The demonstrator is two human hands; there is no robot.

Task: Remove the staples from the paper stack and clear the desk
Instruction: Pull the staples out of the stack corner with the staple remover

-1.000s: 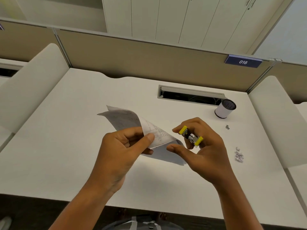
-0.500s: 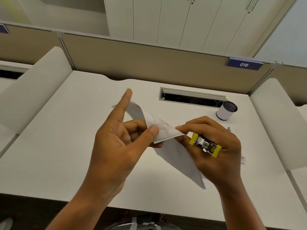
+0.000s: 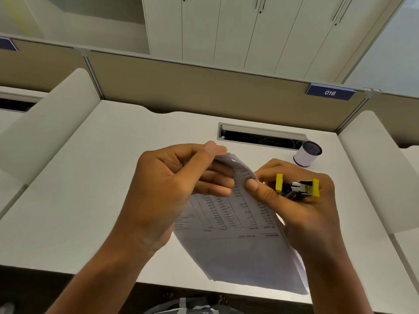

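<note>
- Hanging above the smooth, matte white counter (image 3: 95,200), a thin, limp paper stack (image 3: 235,241) curls at its top edge and droops toward the counter's near edge; its sheets are white, printed with ruled columns of small figures too blurred to read.
- Left hand (image 3: 167,191): raised over the counter's middle, thumb and forefinger pinching the stack's top corner, the other fingers (image 3: 215,189) curled behind the sheet.
- Right hand (image 3: 301,200): just right of the left hand and also above the counter, its thumb pressed on the printed face of the stack near the upper right edge, pinching the paper there.
- The right hand also grips a small staple remover (image 3: 298,188), a shiny metal body with two flat yellow plastic tabs, lying across its curled fingers; whether its jaws touch the paper cannot be told.
- On the counter, toward its far right corner, stands a small cylinder (image 3: 307,155) with a white side and a dark, finely meshed top.
- Set into the counter's far side is a long rectangular cable slot (image 3: 260,135) with a grey metal rim and a dark interior.
- Behind the counter rises a beige fabric-look partition (image 3: 181,87); a dark blue plate (image 3: 330,92) on its top rail reads "016".
- Rounded pale side dividers (image 3: 45,123) flank the counter.
</note>
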